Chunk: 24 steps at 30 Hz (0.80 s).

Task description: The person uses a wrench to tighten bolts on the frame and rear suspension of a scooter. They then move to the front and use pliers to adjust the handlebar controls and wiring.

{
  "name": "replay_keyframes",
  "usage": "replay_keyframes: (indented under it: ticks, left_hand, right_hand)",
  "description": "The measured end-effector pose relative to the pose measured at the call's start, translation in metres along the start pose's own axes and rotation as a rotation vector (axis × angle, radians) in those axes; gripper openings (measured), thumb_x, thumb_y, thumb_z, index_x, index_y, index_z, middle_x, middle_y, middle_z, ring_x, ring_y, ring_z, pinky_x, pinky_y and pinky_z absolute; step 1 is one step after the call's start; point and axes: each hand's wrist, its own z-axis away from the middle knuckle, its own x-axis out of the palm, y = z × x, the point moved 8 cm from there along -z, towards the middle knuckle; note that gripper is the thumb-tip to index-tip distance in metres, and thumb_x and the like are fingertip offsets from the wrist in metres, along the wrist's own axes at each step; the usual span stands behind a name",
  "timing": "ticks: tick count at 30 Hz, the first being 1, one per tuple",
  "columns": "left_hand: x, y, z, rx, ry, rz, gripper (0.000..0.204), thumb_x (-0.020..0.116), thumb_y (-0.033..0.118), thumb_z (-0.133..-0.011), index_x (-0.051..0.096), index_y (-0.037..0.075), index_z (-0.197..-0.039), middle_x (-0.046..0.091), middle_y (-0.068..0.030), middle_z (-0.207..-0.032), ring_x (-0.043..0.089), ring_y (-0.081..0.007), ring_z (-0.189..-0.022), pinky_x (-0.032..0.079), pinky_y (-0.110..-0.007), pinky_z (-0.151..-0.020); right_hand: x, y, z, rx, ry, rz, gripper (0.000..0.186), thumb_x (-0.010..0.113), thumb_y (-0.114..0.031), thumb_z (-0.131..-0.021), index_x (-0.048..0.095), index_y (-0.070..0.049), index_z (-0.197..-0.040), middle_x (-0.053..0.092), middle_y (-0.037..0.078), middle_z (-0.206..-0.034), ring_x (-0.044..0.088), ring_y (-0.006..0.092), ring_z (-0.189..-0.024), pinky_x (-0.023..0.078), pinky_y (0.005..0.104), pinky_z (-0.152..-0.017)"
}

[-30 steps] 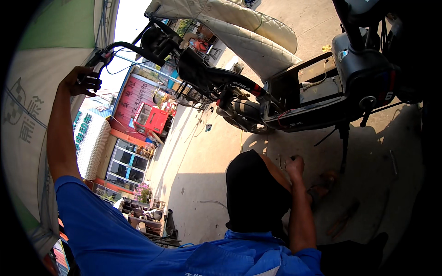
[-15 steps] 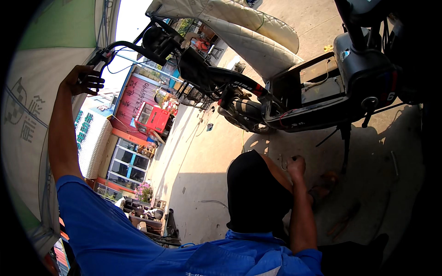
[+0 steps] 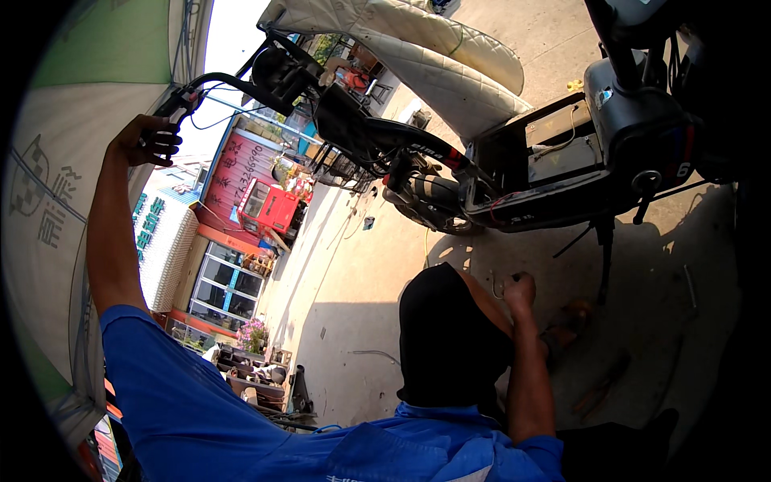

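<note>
My left hand is raised at the left, fingers curled round the grip and lever end of the handlebar of a black electric scooter. The scooter's floorboard compartment is uncovered, showing wires and a pale panel. My right hand is closed beside my bent knee, below the scooter body; it holds something small and dark that I cannot make out, with a thin curved metal piece beside it.
A quilted cover lies behind the scooter. A canopy fills the left side. Beyond are a red cart, a shopfront and crates. The kickstand and loose tools are on the concrete.
The whole scene has shifted slightly to the right in the picture. Both hands keep about the same places and grips; nothing else has visibly moved.
</note>
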Motion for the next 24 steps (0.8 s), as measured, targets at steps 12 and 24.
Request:
replay_keyframes:
  ticks: [12,24]
  left_hand:
    - [-0.021,-0.007,-0.009,-0.061,0.025,-0.031,0.043,0.063,0.041,-0.081,0.064,0.003,-0.101,0.066,-0.0144,-0.089,0.063,-0.0299,-0.077,0.049,-0.054,-0.080]
    - [0.001,-0.003,0.003,-0.063,-0.014,-0.002,0.052,0.059,0.045,-0.084,0.059,0.001,-0.112,0.067,-0.0214,-0.102,0.066,-0.0352,-0.088,0.047,-0.061,-0.083]
  right_hand:
    - [-0.005,-0.008,0.005,0.015,0.015,0.015,0.026,0.065,-0.018,-0.080,0.066,0.008,-0.083,0.067,0.020,-0.073,0.067,0.0311,-0.067,0.050,0.0434,-0.064]
    - [-0.006,-0.009,0.008,0.037,0.009,0.005,0.028,0.066,-0.020,-0.080,0.065,0.007,-0.087,0.067,0.019,-0.075,0.066,0.0296,-0.069,0.049,0.0431,-0.065]
